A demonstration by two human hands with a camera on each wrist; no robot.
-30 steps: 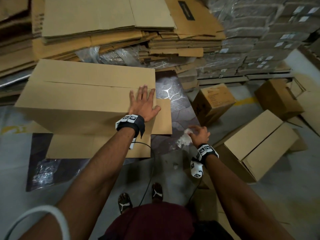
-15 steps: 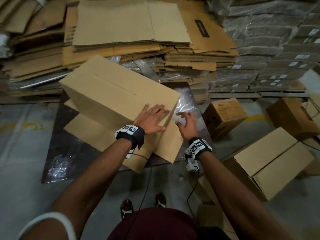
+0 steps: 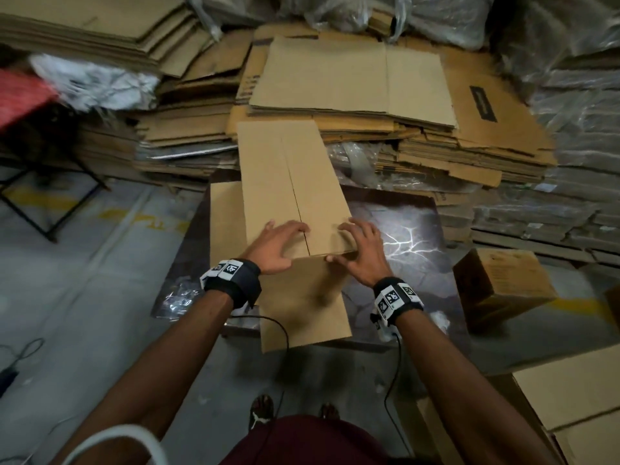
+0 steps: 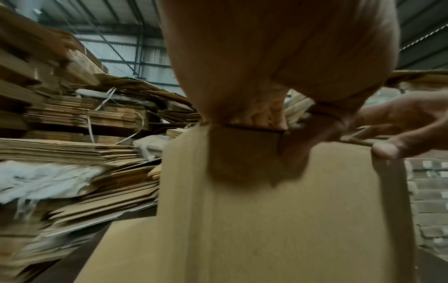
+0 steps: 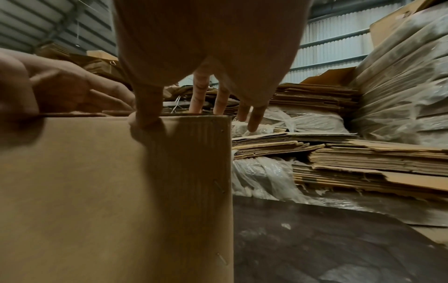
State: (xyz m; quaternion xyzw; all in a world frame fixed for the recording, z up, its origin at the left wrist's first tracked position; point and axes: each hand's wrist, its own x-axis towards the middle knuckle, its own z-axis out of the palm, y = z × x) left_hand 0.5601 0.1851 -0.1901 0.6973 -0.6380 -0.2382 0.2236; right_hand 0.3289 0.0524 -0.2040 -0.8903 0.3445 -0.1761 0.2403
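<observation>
A plain brown cardboard box (image 3: 292, 169) stands on a dark glossy sheet (image 3: 402, 236), its narrow end facing me. Its two top flaps are closed, with a seam running away from me. My left hand (image 3: 278, 245) lies on the near end of the left flap, fingers spread over the top. On the right flap rests my right hand (image 3: 360, 250), fingers on top and thumb (image 5: 145, 118) against the near face just under the edge. The left wrist view shows the box (image 4: 266, 220) below my palm and the right hand (image 4: 400, 130) at the edge.
Tall stacks of flattened cardboard (image 3: 352, 78) fill the back, and plastic-wrapped bundles (image 3: 553, 196) line the right. A small closed box (image 3: 500, 286) sits at the right, another box (image 3: 570, 397) at the bottom right. At the left are a black metal frame (image 3: 50, 196) and cables (image 3: 20, 357).
The box has swung round from lying crosswise to pointing its short end at me. My right hand came up from beside a plastic scrap onto the box top, and both hands now sit at its near edge.
</observation>
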